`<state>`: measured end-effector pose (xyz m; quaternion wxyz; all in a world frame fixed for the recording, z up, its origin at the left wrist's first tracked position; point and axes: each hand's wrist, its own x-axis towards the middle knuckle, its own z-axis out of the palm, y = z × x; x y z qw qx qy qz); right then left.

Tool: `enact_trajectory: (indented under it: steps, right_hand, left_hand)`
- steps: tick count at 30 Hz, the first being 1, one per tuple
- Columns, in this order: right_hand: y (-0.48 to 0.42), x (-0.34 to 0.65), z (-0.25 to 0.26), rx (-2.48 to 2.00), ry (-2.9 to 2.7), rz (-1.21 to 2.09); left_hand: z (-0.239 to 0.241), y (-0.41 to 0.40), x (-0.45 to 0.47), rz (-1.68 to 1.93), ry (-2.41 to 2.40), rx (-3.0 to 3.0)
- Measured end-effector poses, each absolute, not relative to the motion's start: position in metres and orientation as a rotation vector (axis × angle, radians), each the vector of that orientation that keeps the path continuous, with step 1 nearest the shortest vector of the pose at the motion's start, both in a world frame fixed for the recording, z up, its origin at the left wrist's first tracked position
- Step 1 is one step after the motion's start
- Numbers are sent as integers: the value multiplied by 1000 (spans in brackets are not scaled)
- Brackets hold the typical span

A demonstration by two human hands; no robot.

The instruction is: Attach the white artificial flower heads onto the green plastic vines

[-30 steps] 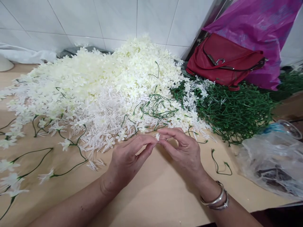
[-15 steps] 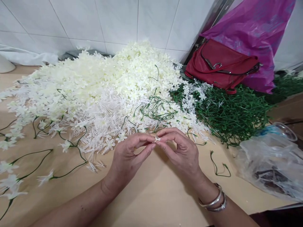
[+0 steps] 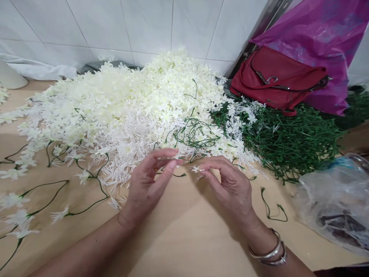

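My right hand [image 3: 230, 184] pinches a small white artificial flower [image 3: 197, 169] between thumb and fingertips, just above the table. A short gap to the left, my left hand [image 3: 152, 184] has its thumb and fingers drawn close together. Small white bits show at those fingertips, too little to name. Behind both hands rises a large heap of white and cream artificial flowers [image 3: 121, 92], with a patch of thin white stamens [image 3: 127, 134] along its front. Loose green stems [image 3: 196, 132] lie on the heap, and flowers fixed on green stems [image 3: 86, 175] lie at the left.
A big pile of green stems [image 3: 294, 138] fills the right side. Behind it sit a red handbag [image 3: 288, 79] and a purple plastic bag [image 3: 323, 42]. A clear plastic bag [image 3: 331, 200] lies at the right edge of the table [image 3: 184, 234]. White tiles stand behind.
My hands, which met at a small white flower, have moved apart. The right one keeps a flower in its pinch, while the left has shifted a little left and up.
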<state>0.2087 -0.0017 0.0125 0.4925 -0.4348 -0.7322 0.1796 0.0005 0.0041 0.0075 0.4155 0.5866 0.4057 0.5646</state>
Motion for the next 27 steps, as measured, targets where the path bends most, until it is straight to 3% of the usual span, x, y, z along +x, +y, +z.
enact_trajectory:
  steps: [5,13,19,27]
  right_hand:
    - [0,215,14,-1178,-1693,422]
    - [1,221,9,-1323,-1575,556]
    - [0,222,10,-1315,-1562,551]
    - [1,219,9,-1287,-1591,565]
  left_hand:
    - [10,20,-16,1552,1411,1802]
    - [-4,24,-13,1183,1343,2559]
    - [-3,23,-15,1058,1495,2585]
    - [2,22,-19,1208,1538,2456]
